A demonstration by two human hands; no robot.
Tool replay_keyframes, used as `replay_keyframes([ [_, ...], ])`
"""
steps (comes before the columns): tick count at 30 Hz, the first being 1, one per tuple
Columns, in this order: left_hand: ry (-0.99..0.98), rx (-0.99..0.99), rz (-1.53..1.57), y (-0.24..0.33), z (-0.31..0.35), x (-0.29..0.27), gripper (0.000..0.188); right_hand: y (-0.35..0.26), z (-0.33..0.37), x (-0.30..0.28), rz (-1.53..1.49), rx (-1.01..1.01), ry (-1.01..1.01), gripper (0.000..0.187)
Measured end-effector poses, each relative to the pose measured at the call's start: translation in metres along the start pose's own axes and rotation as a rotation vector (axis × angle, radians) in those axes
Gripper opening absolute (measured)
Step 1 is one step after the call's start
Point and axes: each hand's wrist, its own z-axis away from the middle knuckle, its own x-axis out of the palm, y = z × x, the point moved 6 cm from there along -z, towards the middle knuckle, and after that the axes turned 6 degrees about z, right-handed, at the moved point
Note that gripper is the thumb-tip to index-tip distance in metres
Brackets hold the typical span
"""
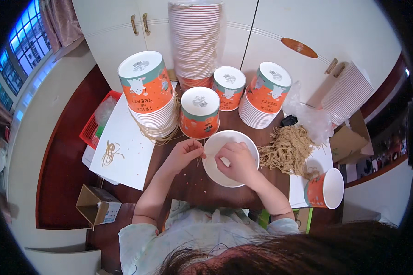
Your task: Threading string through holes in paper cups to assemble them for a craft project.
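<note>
A paper bucket, white inside, stands open end up on the brown table in front of me. My left hand is at its left rim, fingers pinched on a thin tan cord. Over the bucket's mouth is my right hand, its thumb and fingers curled together; what they hold, if anything, is hidden. Just beyond stands an upside-down orange and green paper bucket. Right of my right hand lies a heap of tan cords.
Upside-down bucket stacks stand at left and right, with a smaller bucket between. A tall wrapped stack rises behind. One bucket lies tilted at right. Loose cords lie on white board at left.
</note>
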Motion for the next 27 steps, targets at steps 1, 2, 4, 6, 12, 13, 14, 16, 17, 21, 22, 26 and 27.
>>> replay_keyframes([
  [1, 0.0, -0.02, 0.022, -0.002, 0.0, -0.003, 0.005, -0.005, 0.003, 0.001, 0.06, -0.004, 0.006, 0.009],
  [2, 0.002, -0.021, 0.023, -0.003, 0.0, -0.003, 0.005, -0.009, 0.005, 0.003, 0.059, -0.004, 0.005, 0.009],
  [4, 0.008, -0.051, 0.087, -0.006, 0.0, -0.004, 0.005, -0.025, 0.008, 0.011, 0.128, -0.099, -0.008, 0.01],
  [6, -0.008, -0.067, 0.079, -0.005, -0.001, -0.004, 0.007, -0.031, 0.007, 0.019, 0.172, -0.123, -0.005, 0.008],
  [12, -0.034, -0.048, -0.031, 0.003, 0.0, -0.006, 0.012, -0.017, -0.011, 0.016, 0.048, -0.138, -0.205, 0.013],
  [13, -0.045, -0.012, -0.1, 0.006, 0.0, -0.005, 0.013, -0.006, -0.017, 0.014, -0.045, -0.048, -0.178, 0.016],
  [14, -0.045, -0.011, -0.1, 0.007, -0.002, -0.003, 0.013, 0.003, -0.022, 0.012, -0.138, 0.046, -0.15, 0.019],
  [16, -0.054, 0.021, -0.14, 0.01, -0.004, 0.001, 0.016, 0.0, -0.026, 0.014, -0.196, 0.087, -0.185, 0.021],
  [17, -0.051, 0.025, -0.141, 0.009, -0.005, 0.001, 0.016, 0.001, -0.025, 0.018, -0.261, 0.112, -0.157, 0.02],
  [21, -0.007, -0.025, -0.065, 0.003, -0.006, 0.0, 0.019, 0.003, -0.022, 0.021, -0.296, 0.187, -0.162, 0.017],
  [22, 0.022, -0.058, -0.043, 0.002, -0.006, -0.001, 0.019, 0.002, -0.02, 0.022, -0.296, 0.186, -0.164, 0.017],
  [26, 0.045, -0.159, -0.057, 0.007, -0.002, -0.001, 0.019, -0.003, -0.016, 0.02, -0.066, -0.002, -0.068, 0.02],
  [27, 0.065, -0.143, -0.077, 0.008, -0.001, -0.002, 0.017, -0.003, -0.015, 0.019, -0.045, -0.031, -0.041, 0.02],
])
